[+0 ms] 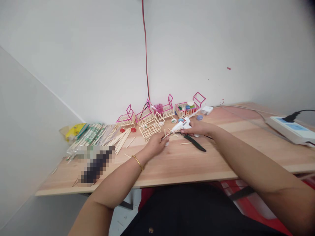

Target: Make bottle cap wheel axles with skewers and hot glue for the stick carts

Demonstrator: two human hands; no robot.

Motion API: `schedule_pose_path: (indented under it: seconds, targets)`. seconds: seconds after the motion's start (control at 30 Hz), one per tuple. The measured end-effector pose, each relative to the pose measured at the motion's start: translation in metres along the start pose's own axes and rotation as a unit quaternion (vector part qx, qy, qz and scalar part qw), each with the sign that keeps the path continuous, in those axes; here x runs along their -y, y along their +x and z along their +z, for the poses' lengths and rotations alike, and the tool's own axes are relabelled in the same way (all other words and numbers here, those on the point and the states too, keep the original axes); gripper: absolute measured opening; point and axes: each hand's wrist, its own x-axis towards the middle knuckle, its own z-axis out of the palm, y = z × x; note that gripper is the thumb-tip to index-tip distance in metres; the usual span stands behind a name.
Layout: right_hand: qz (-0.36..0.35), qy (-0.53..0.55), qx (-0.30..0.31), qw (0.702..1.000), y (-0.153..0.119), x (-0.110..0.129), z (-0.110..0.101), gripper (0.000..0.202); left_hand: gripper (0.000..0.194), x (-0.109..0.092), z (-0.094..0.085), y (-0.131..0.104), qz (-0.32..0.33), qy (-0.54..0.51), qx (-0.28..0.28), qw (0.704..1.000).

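Note:
My right hand (196,127) is closed around a white hot glue gun (180,126), its nozzle pointing left and down toward my left hand. Pinched between the fingers of my left hand (156,144) are thin wooden sticks (165,134), close to the glue gun's tip. How many sticks it holds, I cannot tell. Just behind my left hand sits a small unpainted lattice cart (149,130) made of sticks. Below my right hand lies a tool with a dark green curved handle (195,144), beside a loose stick (185,143).
Small stick carts with pink rims (188,109) line the wall, one filled with bottle caps. Red caps (133,130) and bundled sticks (88,137) lie at left. A white power strip (292,129) stands at right; a pixelated patch (95,167) covers the front left.

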Motion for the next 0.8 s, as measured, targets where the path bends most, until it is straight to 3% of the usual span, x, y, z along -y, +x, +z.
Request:
schedule_pose_path:
  seconds: [0.8]
  targets:
    - [0.009, -0.025, -0.001, 1.0, -0.0003, 0.001, -0.0005, 0.053, 0.024, 0.0016, 0.0014, 0.0002, 0.007, 0.009, 0.003, 1.0]
